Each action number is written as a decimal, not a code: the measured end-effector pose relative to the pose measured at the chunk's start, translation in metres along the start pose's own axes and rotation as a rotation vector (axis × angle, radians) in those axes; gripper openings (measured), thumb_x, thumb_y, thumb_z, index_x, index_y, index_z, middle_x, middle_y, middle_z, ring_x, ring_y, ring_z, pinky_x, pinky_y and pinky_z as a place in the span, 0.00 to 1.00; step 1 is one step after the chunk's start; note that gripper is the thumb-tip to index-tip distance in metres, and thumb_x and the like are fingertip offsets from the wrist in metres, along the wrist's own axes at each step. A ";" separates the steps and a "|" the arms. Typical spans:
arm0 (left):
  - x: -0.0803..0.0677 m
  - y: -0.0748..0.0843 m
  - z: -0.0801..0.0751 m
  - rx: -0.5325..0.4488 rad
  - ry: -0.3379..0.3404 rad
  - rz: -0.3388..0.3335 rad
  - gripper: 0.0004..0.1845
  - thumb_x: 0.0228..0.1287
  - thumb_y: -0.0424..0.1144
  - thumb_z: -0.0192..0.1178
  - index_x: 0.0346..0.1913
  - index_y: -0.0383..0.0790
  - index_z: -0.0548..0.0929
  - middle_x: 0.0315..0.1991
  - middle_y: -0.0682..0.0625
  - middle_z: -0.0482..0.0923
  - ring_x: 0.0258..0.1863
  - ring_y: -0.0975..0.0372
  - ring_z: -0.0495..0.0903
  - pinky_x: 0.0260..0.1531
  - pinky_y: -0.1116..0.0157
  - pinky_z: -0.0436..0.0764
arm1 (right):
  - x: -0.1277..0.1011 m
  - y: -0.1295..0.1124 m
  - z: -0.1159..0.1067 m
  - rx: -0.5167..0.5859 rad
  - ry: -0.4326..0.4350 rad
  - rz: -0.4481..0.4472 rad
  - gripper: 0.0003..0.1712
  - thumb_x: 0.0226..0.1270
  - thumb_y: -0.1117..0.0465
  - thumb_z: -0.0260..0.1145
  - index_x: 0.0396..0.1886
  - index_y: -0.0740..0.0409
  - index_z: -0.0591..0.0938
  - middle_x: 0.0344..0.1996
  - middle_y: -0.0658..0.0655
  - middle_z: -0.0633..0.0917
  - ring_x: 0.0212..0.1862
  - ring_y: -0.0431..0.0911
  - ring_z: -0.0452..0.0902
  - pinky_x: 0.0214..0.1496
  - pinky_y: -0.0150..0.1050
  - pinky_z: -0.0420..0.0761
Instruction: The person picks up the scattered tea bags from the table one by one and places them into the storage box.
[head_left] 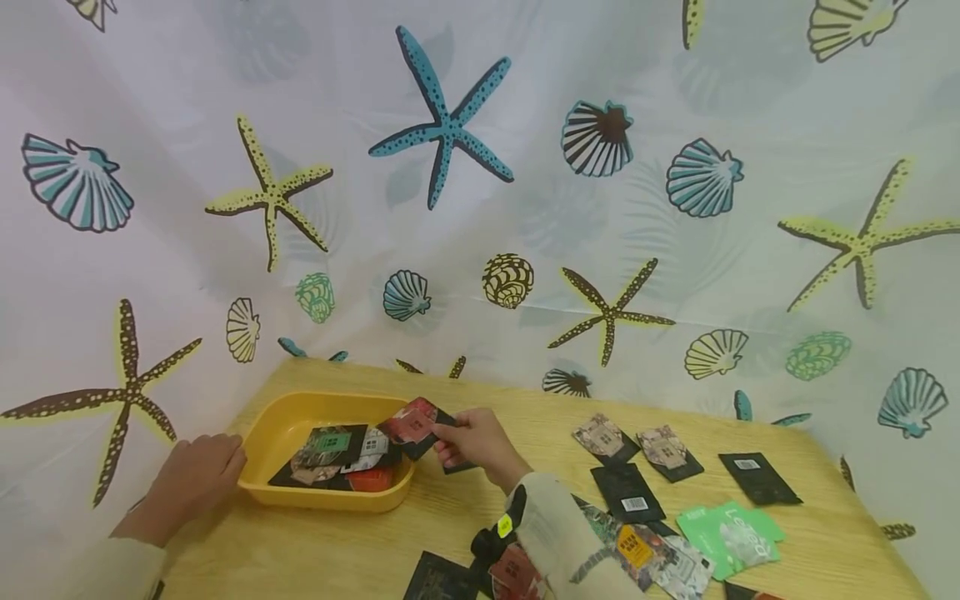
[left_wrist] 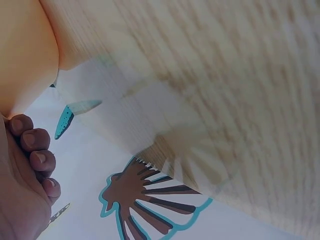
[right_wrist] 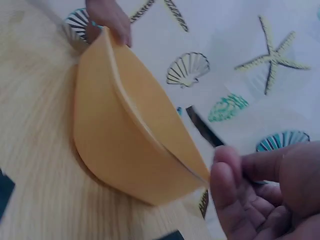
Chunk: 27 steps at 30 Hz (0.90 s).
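Note:
A yellow tray (head_left: 273, 433) sits at the left of the wooden table (head_left: 337, 542) with several small packets (head_left: 333, 446) lying in it. My right hand (head_left: 472, 446) pinches a dark packet with a red picture (head_left: 411, 427) over the tray's right rim. In the right wrist view the tray (right_wrist: 135, 135) shows from outside, that packet (right_wrist: 205, 127) edge-on above my fingers (right_wrist: 260, 190). My left hand (head_left: 195, 475) holds the tray's left end, and the right wrist view shows it (right_wrist: 107, 20) on the far rim. Its curled fingers (left_wrist: 32, 147) lie beside the tray (left_wrist: 25, 50).
More packets lie on the table to the right: black ones (head_left: 626, 492) (head_left: 757, 477), two picture ones (head_left: 603, 437), a green one (head_left: 731, 533), and several near my right sleeve (head_left: 555, 533). A seashell-printed cloth (head_left: 480, 208) hangs behind the table.

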<state>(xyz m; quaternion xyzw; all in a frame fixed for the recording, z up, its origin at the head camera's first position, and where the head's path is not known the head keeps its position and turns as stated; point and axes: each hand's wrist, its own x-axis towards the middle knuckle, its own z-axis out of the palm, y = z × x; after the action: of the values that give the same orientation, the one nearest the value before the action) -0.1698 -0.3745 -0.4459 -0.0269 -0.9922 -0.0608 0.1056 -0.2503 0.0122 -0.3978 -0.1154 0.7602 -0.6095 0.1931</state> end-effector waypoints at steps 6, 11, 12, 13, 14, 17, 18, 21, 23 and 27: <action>-0.001 0.001 -0.001 -0.005 -0.002 0.013 0.18 0.75 0.38 0.41 0.22 0.46 0.65 0.19 0.53 0.62 0.21 0.60 0.62 0.26 0.60 0.62 | 0.001 -0.004 0.033 -0.062 -0.060 0.017 0.10 0.70 0.69 0.60 0.34 0.71 0.84 0.29 0.66 0.89 0.25 0.41 0.85 0.39 0.45 0.87; -0.001 0.001 -0.002 -0.006 0.003 0.017 0.18 0.75 0.38 0.41 0.22 0.45 0.64 0.18 0.53 0.62 0.21 0.60 0.62 0.25 0.61 0.61 | -0.001 -0.007 0.048 -0.084 -0.008 0.022 0.11 0.66 0.68 0.66 0.23 0.68 0.83 0.25 0.65 0.89 0.24 0.46 0.87 0.38 0.46 0.86; -0.001 0.001 -0.002 -0.007 0.003 0.016 0.18 0.75 0.38 0.41 0.22 0.45 0.64 0.18 0.53 0.62 0.21 0.60 0.62 0.25 0.61 0.61 | -0.001 -0.007 0.050 -0.093 -0.003 0.024 0.11 0.65 0.68 0.67 0.22 0.68 0.83 0.25 0.64 0.89 0.25 0.49 0.88 0.38 0.46 0.86; -0.001 0.001 -0.002 -0.008 0.004 0.016 0.18 0.75 0.38 0.41 0.22 0.45 0.65 0.18 0.53 0.62 0.21 0.60 0.61 0.25 0.61 0.61 | -0.001 -0.007 0.051 -0.104 -0.003 0.024 0.10 0.65 0.68 0.67 0.24 0.69 0.85 0.24 0.64 0.89 0.26 0.51 0.89 0.38 0.46 0.86; 0.000 0.002 -0.002 -0.010 0.003 0.017 0.18 0.75 0.38 0.41 0.22 0.45 0.65 0.18 0.53 0.62 0.20 0.60 0.61 0.25 0.61 0.61 | -0.002 -0.007 0.051 -0.113 -0.007 0.023 0.10 0.65 0.68 0.67 0.25 0.69 0.85 0.24 0.64 0.89 0.27 0.52 0.89 0.38 0.46 0.86; 0.000 0.002 -0.001 -0.010 -0.005 0.017 0.18 0.75 0.38 0.40 0.22 0.45 0.65 0.18 0.53 0.62 0.21 0.60 0.61 0.26 0.61 0.61 | -0.002 -0.005 0.049 -0.094 -0.021 0.009 0.09 0.66 0.67 0.66 0.37 0.72 0.86 0.27 0.66 0.89 0.29 0.53 0.89 0.38 0.46 0.87; 0.001 0.001 0.000 -0.009 -0.008 0.019 0.18 0.75 0.38 0.40 0.22 0.45 0.64 0.18 0.53 0.61 0.20 0.60 0.61 0.25 0.61 0.60 | -0.002 -0.004 0.047 -0.077 -0.024 0.008 0.10 0.67 0.67 0.66 0.41 0.73 0.85 0.29 0.66 0.89 0.28 0.51 0.89 0.38 0.46 0.87; 0.000 0.000 0.001 -0.006 -0.019 0.021 0.17 0.75 0.38 0.41 0.22 0.45 0.64 0.18 0.52 0.61 0.20 0.60 0.61 0.25 0.62 0.60 | -0.001 0.001 0.039 -0.031 -0.005 0.001 0.16 0.68 0.66 0.65 0.51 0.73 0.82 0.31 0.66 0.89 0.26 0.45 0.87 0.38 0.45 0.87; 0.000 -0.001 0.002 -0.007 -0.019 0.025 0.17 0.75 0.38 0.41 0.23 0.45 0.64 0.18 0.52 0.61 0.20 0.60 0.61 0.25 0.62 0.61 | 0.001 0.003 0.032 -0.020 0.019 -0.005 0.16 0.69 0.65 0.64 0.52 0.72 0.82 0.31 0.66 0.89 0.25 0.42 0.86 0.38 0.44 0.87; 0.000 -0.003 0.002 -0.010 -0.011 0.026 0.17 0.75 0.38 0.41 0.23 0.45 0.64 0.18 0.53 0.61 0.20 0.60 0.60 0.25 0.62 0.61 | 0.005 0.009 0.015 -0.046 0.072 -0.029 0.15 0.70 0.66 0.62 0.50 0.73 0.82 0.32 0.65 0.89 0.26 0.41 0.86 0.36 0.42 0.87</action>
<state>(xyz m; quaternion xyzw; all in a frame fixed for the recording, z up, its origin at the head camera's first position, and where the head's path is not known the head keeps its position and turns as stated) -0.1707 -0.3773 -0.4484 -0.0406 -0.9920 -0.0643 0.1010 -0.2478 -0.0006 -0.4095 -0.1085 0.7788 -0.5983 0.1540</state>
